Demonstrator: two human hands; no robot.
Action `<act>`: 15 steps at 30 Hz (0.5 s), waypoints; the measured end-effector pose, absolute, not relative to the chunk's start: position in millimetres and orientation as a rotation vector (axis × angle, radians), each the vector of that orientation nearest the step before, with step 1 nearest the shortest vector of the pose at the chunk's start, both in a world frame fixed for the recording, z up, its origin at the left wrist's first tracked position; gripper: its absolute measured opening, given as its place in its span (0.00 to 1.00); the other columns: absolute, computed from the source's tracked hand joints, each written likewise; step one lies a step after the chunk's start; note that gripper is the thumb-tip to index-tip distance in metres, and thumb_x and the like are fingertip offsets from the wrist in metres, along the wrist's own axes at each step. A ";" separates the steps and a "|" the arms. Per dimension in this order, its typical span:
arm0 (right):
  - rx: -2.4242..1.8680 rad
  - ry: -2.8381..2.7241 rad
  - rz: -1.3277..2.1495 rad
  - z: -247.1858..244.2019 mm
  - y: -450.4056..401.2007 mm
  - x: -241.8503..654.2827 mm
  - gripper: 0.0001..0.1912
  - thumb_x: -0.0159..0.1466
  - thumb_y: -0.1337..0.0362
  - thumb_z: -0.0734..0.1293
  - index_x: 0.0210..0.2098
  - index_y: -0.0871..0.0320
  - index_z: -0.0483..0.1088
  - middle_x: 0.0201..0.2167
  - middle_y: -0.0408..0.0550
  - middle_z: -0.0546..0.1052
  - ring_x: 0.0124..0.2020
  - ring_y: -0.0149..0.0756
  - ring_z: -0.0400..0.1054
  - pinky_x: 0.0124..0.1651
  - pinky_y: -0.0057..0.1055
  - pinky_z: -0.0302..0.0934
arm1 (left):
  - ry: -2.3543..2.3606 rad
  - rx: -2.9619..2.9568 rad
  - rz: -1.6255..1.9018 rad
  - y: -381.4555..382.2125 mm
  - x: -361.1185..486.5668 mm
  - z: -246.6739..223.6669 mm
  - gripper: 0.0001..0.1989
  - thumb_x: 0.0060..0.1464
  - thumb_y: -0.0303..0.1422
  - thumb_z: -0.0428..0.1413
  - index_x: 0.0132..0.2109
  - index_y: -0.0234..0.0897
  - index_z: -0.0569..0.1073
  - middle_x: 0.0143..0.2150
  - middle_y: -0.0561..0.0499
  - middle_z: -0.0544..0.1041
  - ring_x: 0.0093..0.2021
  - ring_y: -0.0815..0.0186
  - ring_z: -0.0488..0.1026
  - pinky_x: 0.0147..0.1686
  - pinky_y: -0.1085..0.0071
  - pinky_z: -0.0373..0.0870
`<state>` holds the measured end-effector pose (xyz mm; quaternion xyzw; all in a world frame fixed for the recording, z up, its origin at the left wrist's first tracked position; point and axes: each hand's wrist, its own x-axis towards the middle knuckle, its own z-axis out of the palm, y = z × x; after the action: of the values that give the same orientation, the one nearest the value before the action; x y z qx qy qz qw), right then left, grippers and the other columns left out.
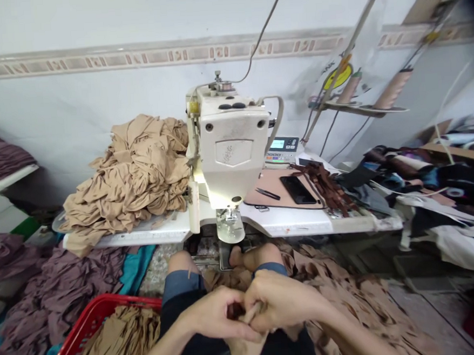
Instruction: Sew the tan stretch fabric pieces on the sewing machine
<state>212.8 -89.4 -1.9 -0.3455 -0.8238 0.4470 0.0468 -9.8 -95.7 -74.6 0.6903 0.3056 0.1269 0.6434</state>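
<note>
My left hand (216,315) and right hand (284,304) meeting above my shorts (177,317), wrists turned inward, elbows out, both hands grasping tan fabric (244,351) and a dark strip (235,310) at centre, red basket (96,322) near left, sewing machine (230,145) far ahead

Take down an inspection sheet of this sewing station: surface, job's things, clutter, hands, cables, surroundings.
Surface: white sewing table bearing an industrial sewing machine.
Job's things: tan fabric and a dark brown piece, held between the hands.
Clutter: tan garment pile, black phone, brown strips.
Hands: left hand and right hand both pinching the fabric.
Cables: cord rising from the machine.
Surroundings: red basket of tan fabric, mauve fabric heap, thread cones.
</note>
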 end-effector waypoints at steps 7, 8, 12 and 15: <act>-1.101 -2.235 1.317 -9.9 -86.8 231.2 0.14 0.70 0.59 0.72 0.31 0.59 0.81 0.22 0.38 0.72 0.23 0.28 0.59 0.28 0.27 0.49 | 0.803 1.396 0.485 -93.8 -22.1 -76.8 0.28 0.61 0.57 0.63 0.37 0.32 0.79 0.25 0.56 0.67 0.25 0.72 0.58 0.26 0.75 0.54; -1.148 -2.136 1.299 -13.9 -87.1 231.3 0.16 0.71 0.56 0.71 0.32 0.59 0.81 0.23 0.40 0.74 0.25 0.30 0.62 0.29 0.27 0.51 | 0.847 1.388 0.559 -92.0 -26.8 -75.4 0.27 0.62 0.56 0.63 0.38 0.31 0.79 0.26 0.55 0.68 0.26 0.72 0.60 0.27 0.75 0.56; -1.251 -1.785 1.256 -26.0 -92.2 220.0 0.20 0.69 0.50 0.71 0.30 0.59 0.82 0.24 0.45 0.77 0.26 0.35 0.67 0.30 0.29 0.55 | 0.965 1.410 0.816 -85.4 -40.9 -65.1 0.22 0.62 0.49 0.65 0.51 0.33 0.83 0.28 0.56 0.69 0.27 0.70 0.63 0.28 0.75 0.59; -1.288 -1.540 1.214 -25.0 -99.2 208.7 0.20 0.66 0.49 0.74 0.27 0.58 0.81 0.21 0.44 0.75 0.24 0.35 0.65 0.28 0.31 0.55 | 0.980 1.579 0.861 -79.8 -46.7 -51.6 0.20 0.66 0.44 0.63 0.58 0.38 0.84 0.29 0.52 0.75 0.28 0.67 0.68 0.30 0.73 0.65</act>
<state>208.7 -99.2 -25.0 -0.5062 -0.6053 0.4769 0.3872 -46.7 -79.8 -51.6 0.6585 0.4086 0.3590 0.5201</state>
